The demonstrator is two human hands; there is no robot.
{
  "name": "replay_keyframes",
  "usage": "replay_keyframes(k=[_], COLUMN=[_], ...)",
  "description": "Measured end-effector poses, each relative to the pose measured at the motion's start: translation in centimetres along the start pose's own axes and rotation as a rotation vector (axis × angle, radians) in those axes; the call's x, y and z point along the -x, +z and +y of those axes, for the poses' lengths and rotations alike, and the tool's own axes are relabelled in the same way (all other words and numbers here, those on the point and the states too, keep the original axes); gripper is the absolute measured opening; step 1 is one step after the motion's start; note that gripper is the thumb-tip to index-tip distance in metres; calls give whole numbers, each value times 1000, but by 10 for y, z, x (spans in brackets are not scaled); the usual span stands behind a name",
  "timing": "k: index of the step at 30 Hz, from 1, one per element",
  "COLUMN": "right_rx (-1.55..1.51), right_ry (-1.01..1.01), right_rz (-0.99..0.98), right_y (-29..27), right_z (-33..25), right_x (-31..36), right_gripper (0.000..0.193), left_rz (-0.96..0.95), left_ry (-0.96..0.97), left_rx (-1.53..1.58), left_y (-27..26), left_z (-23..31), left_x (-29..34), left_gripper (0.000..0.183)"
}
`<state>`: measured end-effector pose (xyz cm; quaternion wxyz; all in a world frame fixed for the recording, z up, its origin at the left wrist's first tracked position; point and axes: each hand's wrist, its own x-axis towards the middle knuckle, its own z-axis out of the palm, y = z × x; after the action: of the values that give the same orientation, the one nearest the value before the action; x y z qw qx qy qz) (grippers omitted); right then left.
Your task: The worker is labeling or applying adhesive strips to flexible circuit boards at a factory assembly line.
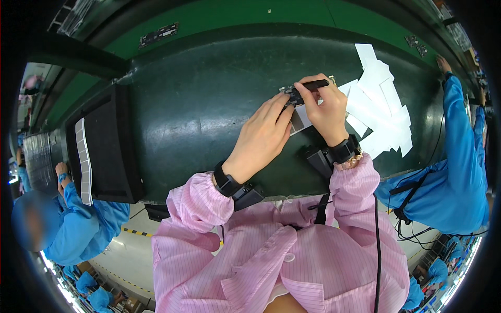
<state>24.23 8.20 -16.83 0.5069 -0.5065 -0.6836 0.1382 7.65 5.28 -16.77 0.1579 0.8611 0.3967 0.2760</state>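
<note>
The small dark part [294, 95] lies at twelve o'clock, steadied by left hand [262, 136] fingertips, while right hand [326, 109] pinches a black tool [315, 84] pointing nine o'clock onto it.

White label strip [83, 159] on black tray [112, 151], left; white slips [383, 107] right.

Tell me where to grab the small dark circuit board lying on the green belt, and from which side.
Probably grip the small dark circuit board by its long edges, coming from the near left side. It lies flat and thin on the green belt; the right hand with the black tool covers its right end, the left hand's fingertips its near edge.
</note>
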Motion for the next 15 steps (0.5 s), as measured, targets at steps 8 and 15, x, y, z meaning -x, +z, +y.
replay_keyframes(k=[8, 15], right_rx=[4, 19], right_ry=[-5, -5], right_rz=[-3, -24], right_y=[1, 2], right_z=[0, -1], right_x=[0, 0], right_gripper=[8, 8], left_rz=[-8, 0], left_ry=[-7, 20], left_rx=[1, -113], left_y=[1, 0], left_z=[-1, 4], left_x=[1, -3], left_gripper=[37, 46])
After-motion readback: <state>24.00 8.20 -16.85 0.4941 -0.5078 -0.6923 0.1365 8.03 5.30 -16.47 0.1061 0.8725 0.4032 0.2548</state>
